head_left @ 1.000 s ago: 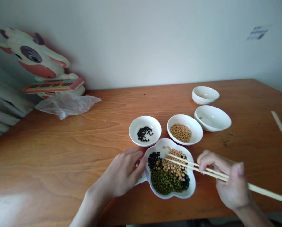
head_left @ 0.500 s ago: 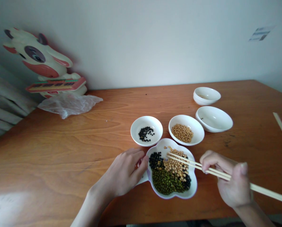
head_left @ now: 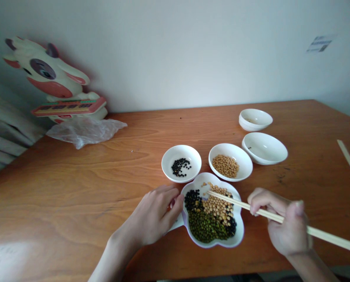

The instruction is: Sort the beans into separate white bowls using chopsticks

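A scalloped white dish with a pale purple rim and a short handle (head_left: 242,229) lies near the table's front edge. Green beans (head_left: 206,225), yellow soybeans (head_left: 219,203) and black beans (head_left: 192,200) fill it in patches. My left hand (head_left: 156,213) is closed at its left side, over the handle, thumb against the rim; the fingertips are partly hidden. My right hand (head_left: 283,219) grips a pair of wooden chopsticks (head_left: 263,212). Their tips are together, inside the dish beside the soybeans; whether a bean is between them I cannot make out.
Behind the dish are a white bowl of black beans (head_left: 196,164) and a white bowl of soybeans (head_left: 247,168). Two more white bowls, a nearer one (head_left: 269,149) and a farther one (head_left: 255,121), stand right. A cow toy (head_left: 57,84) and plastic bag (head_left: 87,131) sit left.
The chopstick tips, slightly apart before, have closed together at nearly the same spot in the dish. My left hand stays in place. The whole view has shifted very slightly.
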### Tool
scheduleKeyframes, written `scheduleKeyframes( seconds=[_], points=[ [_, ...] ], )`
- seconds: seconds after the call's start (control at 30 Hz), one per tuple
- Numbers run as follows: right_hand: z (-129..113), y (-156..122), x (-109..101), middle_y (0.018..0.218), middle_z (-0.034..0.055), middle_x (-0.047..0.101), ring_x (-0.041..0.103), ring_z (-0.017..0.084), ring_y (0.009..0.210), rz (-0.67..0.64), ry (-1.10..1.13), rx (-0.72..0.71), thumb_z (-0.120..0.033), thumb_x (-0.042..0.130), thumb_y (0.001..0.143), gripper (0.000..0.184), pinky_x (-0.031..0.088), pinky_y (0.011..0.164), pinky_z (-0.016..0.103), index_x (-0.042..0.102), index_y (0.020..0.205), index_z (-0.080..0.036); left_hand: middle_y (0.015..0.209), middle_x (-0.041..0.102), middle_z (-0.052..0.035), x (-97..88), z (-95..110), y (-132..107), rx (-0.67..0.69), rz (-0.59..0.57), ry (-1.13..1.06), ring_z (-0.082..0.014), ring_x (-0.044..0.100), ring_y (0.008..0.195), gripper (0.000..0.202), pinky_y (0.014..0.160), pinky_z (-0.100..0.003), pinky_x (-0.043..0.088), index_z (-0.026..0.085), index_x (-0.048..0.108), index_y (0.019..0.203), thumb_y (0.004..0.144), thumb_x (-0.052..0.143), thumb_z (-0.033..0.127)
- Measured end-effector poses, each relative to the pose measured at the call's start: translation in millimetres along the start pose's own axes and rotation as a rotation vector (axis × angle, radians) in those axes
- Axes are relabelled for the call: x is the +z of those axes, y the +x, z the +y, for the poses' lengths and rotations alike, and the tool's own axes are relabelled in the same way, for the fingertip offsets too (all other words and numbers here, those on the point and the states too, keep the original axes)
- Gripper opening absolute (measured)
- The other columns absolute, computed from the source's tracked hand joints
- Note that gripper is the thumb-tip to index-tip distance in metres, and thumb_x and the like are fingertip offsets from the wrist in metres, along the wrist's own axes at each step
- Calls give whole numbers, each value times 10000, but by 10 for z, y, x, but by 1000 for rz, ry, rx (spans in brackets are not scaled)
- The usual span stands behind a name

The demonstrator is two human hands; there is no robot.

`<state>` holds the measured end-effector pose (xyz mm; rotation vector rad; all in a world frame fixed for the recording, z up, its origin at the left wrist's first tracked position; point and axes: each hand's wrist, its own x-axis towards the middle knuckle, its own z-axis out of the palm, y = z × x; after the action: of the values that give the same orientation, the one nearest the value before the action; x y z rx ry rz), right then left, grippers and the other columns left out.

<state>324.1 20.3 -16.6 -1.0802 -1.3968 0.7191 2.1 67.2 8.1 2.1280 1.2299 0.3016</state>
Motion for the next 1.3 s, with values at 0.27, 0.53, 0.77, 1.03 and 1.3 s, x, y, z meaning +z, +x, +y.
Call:
scheduleKeyframes(
  seconds=[0.27, 0.53, 0.77, 1.03, 1.3],
  points=[
    [-66, 58, 17, 598, 59, 642, 588, 223, 575, -56, -3, -3, -858, 219, 1094, 900, 459, 515, 352, 711, 653, -249, 917, 717, -54, -4, -1, 0, 13, -5, -10, -247, 686, 870, 486, 864, -376, 507, 234, 619, 896, 1243, 370, 467],
    [-51, 53, 36, 589, 46, 640, 579, 205, 564, -86, -5, -4, -855, 208, 1098, 899, 459, 515, 330, 703, 655, -249, 916, 722, -50, -6, -5, -7, 16, -10, -8, -242, 681, 861, 471, 837, -364, 485, 233, 628, 907, 1243, 382, 453],
    [-17, 35, 23, 586, 48, 644, 587, 206, 571, -70, 0, -23, -810, 233, 1124, 877, 468, 527, 335, 716, 649, -252, 911, 704, -41, -6, -4, -13, 5, -14, -11, -238, 671, 857, 484, 820, -361, 468, 231, 620, 904, 1244, 371, 468],
    [-47, 62, -20, 573, 60, 645, 598, 222, 572, 20, 68, -14, -810, 275, 1124, 888, 464, 535, 373, 774, 639, -258, 914, 710, -46, 10, -16, -13, 9, -4, -7, -242, 675, 869, 482, 851, -369, 488, 233, 620, 894, 1242, 377, 462],
    [-48, 367, -259, 592, 77, 644, 610, 255, 613, 354, 107, -81, -833, 408, 1088, 801, 452, 620, 432, 812, 682, -273, 920, 747, -56, 5, -44, -5, 40, 16, 4, -239, 703, 853, 475, 821, -356, 522, 229, 671, 933, 1245, 397, 459]
  ],
)
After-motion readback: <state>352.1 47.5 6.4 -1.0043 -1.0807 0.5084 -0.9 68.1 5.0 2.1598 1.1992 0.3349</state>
